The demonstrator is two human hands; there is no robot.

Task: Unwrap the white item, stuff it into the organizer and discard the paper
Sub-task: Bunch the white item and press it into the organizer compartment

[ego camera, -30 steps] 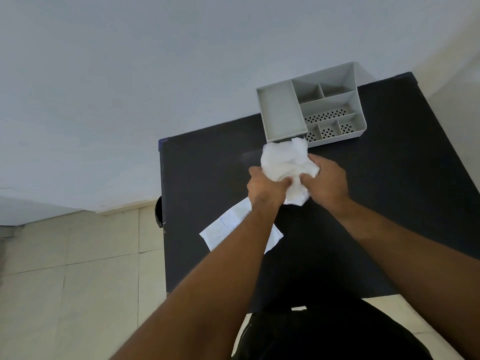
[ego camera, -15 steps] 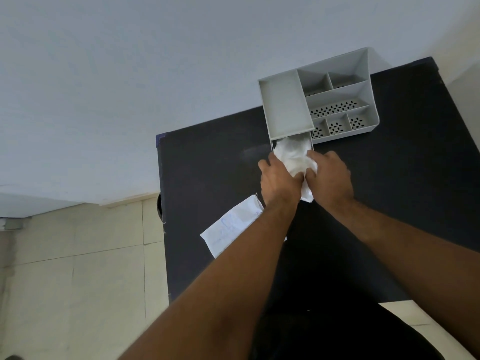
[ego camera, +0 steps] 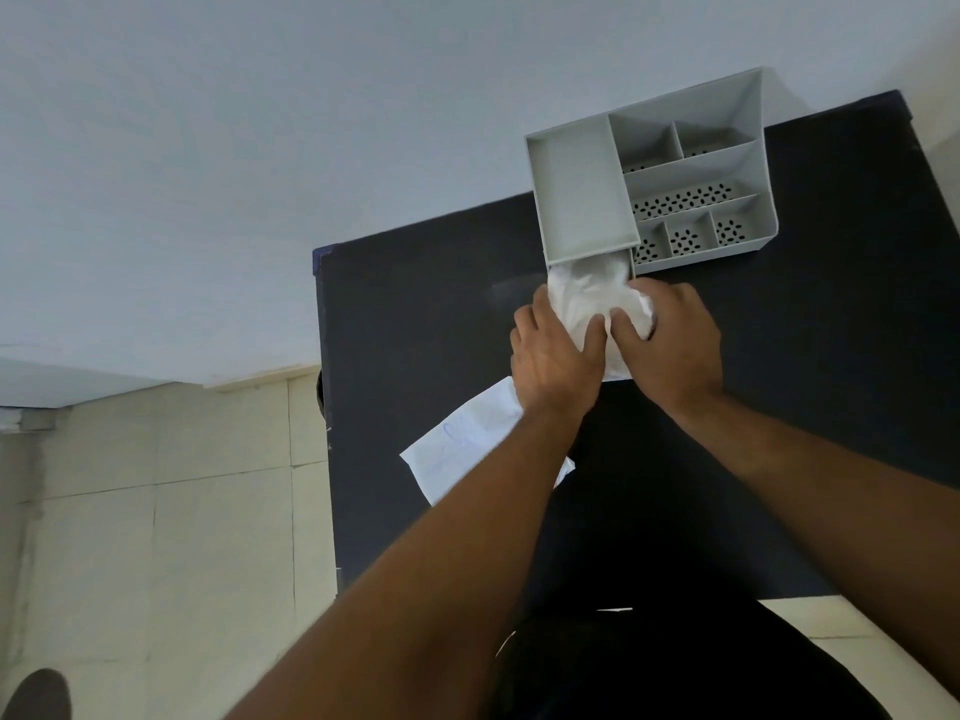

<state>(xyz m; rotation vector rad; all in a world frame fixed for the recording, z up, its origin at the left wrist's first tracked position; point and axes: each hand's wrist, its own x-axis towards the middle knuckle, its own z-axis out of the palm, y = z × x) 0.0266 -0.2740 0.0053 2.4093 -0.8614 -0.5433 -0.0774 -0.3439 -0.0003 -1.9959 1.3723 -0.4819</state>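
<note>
Both bare forearms are stretched forward from the lower edge of the view and brought together toward the middle. The left hand (ego camera: 556, 350) is seen from the back, its fingers curled and closed on the white item (ego camera: 592, 298). The right hand (ego camera: 670, 340) is placed just beside it, thumbs almost touching, and is also closed on it.

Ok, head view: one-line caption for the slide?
Both hands, left hand and right hand, push the white item into the grey organizer's front opening; paper lies on the black table.
</note>
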